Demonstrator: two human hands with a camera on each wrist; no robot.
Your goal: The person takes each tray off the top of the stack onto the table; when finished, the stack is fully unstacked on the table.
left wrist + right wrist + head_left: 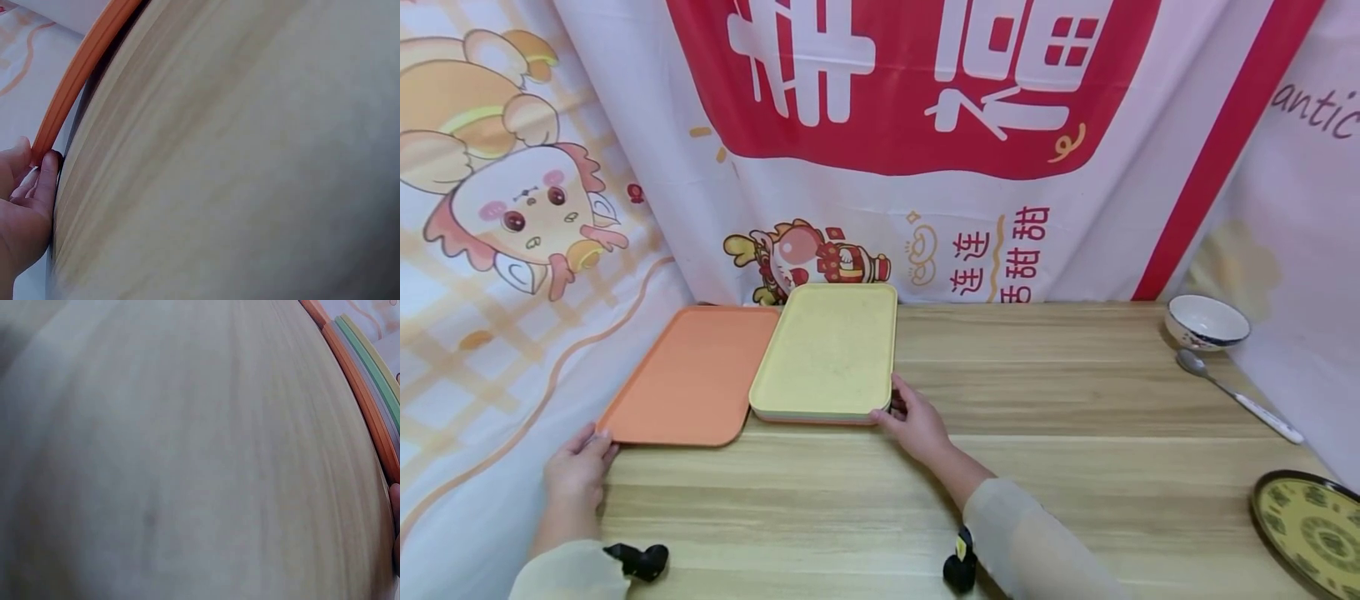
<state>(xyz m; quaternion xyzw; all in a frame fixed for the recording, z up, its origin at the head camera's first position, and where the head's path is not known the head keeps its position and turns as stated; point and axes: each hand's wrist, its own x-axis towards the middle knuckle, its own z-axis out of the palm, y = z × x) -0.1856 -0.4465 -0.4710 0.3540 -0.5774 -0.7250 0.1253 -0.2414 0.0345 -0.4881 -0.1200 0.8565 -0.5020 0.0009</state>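
Observation:
A flat orange tray lies on the left of the wooden table. Its near left corner is pinched by my left hand, and the left wrist view shows thumb and fingers on the orange rim. Beside it sits a stack of trays with a yellow tray on top. Below the yellow one, the right wrist view shows a green tray, a greyish tray and an orange tray at the bottom. My right hand grips the stack's near right corner, thumb in front and fingers along the right side.
At the table's right edge stand a white bowl and, just in front of it, a spoon with a white handle. A dark-rimmed yellow patterned plate lies at the near right. Printed cloths hang behind and beside the table.

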